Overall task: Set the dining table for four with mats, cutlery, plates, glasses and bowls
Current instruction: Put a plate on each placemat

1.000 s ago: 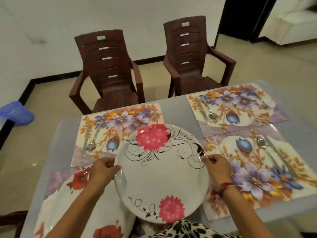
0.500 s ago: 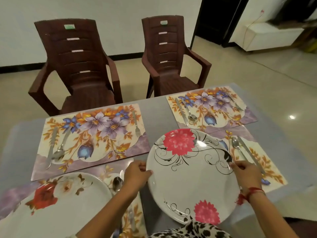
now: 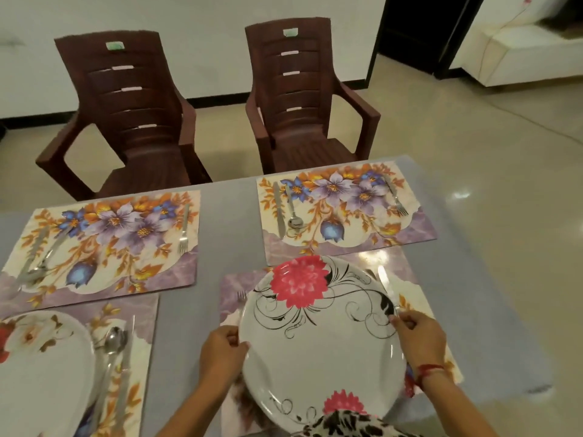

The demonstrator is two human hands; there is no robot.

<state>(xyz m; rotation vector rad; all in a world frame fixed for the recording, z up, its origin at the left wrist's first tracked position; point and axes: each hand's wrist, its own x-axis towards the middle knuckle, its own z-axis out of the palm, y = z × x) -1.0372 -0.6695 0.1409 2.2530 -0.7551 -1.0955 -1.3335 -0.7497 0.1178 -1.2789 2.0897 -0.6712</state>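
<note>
Near right place: left hand (image 3: 222, 351) grips the left rim of the flowered plate (image 3: 321, 342), fingers curled under and thumb on top. Right hand (image 3: 418, 337) pinches the right rim, red thread on that wrist. The plate is over the near right mat (image 3: 421, 293) and covers most of it; cannot tell if it rests on the mat or is just above. Near fork (image 3: 241, 294) pokes out at the plate's left edge. Near knife (image 3: 388, 287) lies on the mat at the plate's right edge, its handle end by the right fingers.

Near left mat (image 3: 142, 313) carries a second plate (image 3: 41, 367), part out of view, with a near spoon (image 3: 112, 342) just beside its right edge.

Grey table (image 3: 217, 234) under all.

Far left mat (image 3: 104, 244): far left fork (image 3: 183, 228) on its right side, knife and spoon blurred on its left. Far right mat (image 3: 344, 212): far knife (image 3: 278, 212) and far spoon (image 3: 291, 212) on the left, far right fork (image 3: 396, 197) on the right.

Two brown chairs (image 3: 126, 121) stand behind the table's far edge
</note>
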